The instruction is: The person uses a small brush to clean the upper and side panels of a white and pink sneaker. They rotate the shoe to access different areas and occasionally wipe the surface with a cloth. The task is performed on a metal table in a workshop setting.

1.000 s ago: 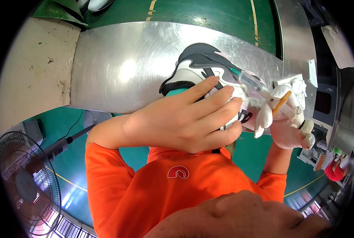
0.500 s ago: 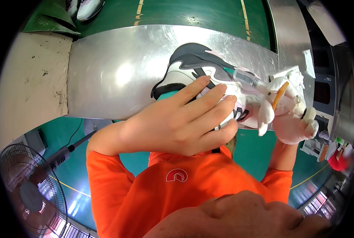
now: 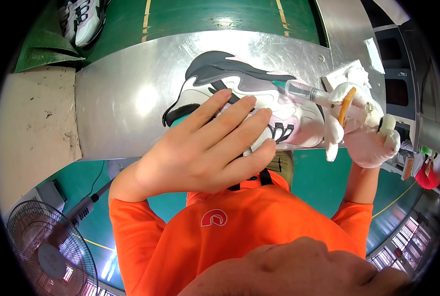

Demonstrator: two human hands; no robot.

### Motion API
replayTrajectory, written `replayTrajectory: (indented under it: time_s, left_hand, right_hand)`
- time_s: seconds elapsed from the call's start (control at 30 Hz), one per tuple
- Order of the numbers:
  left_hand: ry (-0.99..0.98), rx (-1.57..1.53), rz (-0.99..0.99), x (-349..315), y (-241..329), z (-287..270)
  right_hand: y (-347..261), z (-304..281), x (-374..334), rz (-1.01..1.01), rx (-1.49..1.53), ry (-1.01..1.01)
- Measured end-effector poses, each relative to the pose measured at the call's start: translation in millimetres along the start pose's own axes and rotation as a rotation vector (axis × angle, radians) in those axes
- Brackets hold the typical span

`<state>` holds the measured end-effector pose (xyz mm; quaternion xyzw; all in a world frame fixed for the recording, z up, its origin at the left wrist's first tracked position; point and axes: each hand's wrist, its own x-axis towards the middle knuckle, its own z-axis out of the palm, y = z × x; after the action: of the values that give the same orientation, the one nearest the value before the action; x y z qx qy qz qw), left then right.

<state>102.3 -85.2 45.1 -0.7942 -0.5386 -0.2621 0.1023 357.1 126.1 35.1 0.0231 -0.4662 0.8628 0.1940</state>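
Observation:
A white, grey and pale pink sneaker (image 3: 249, 79) lies on its side on the metal bench, its dark sole edge facing away from me. My left hand (image 3: 212, 138) is bare and holds the shoe, its fingers stretched across the upper near the laces; the thumb is hidden. In my gloved right hand (image 3: 358, 118) is a clear syringe (image 3: 306, 91) with a green tip. That tip points left and meets the shoe along its sole edge near the toe. A yellowish band (image 3: 347, 106) circles one gloved finger.
Crumpled white tissue (image 3: 353, 76) lies on the metal bench (image 3: 116, 84), beyond my right hand. A worn pale board (image 3: 42, 113) adjoins it at left. More sneakers (image 3: 86, 22) stand on the green surface (image 3: 205, 17) at far left. A fan (image 3: 52, 259) is at lower left.
The sneaker and my left hand have shifted left together. The syringe's green tip now shows clearly, nearer the toe along the sole edge. The view has also shifted slightly.

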Motion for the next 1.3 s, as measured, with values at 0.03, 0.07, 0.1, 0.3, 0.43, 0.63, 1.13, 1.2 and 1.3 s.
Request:
replayTrajectory:
  time_s: [0.03, 0.07, 0.1, 0.3, 0.43, 0.63, 1.13, 1.2, 1.3]
  left_hand:
    - [-0.003, -0.001, 0.0, 1.1, -0.8, 0.3]
    - [-0.005, -0.004, 0.0, 2.2, -1.4, 0.5]
    - [-0.005, -0.007, -0.001, 3.2, -2.0, 0.8]
    - [-0.018, -0.008, -0.015, 8.5, -1.9, -0.9]
    - [-0.035, -0.017, -0.023, 9.9, -1.4, -2.3]
    - [-0.073, -0.005, -0.023, 9.4, 2.2, -8.3]
    - [-0.133, 0.044, -0.068, 23.9, 11.6, -9.7]
    - [-0.148, 0.075, -0.098, 22.7, 20.0, -8.9]
    - [-0.145, 0.125, -0.146, 19.4, 32.8, -4.5]
  right_hand:
    - [-1.6, -3.6, -2.4, 0.009, -0.014, -0.018]
    - [-3.2, -6.9, -4.7, 0.017, -0.029, -0.036]
    - [-4.0, -6.7, -7.0, 0.013, -0.024, -0.017]
    - [-3.9, -10.6, -14.5, -0.023, -0.007, 0.008]
    - [-7.1, 3.2, -22.9, 0.002, -0.003, 0.117]
    - [-3.2, -6.3, -45.1, -0.047, 0.09, 0.198]
    - [26.0, -22.4, -81.4, -0.239, 0.225, 0.263]
    - [30.3, -22.5, -84.6, -0.231, 0.257, 0.276]
    - [39.6, -24.1, -87.6, -0.219, 0.306, 0.292]
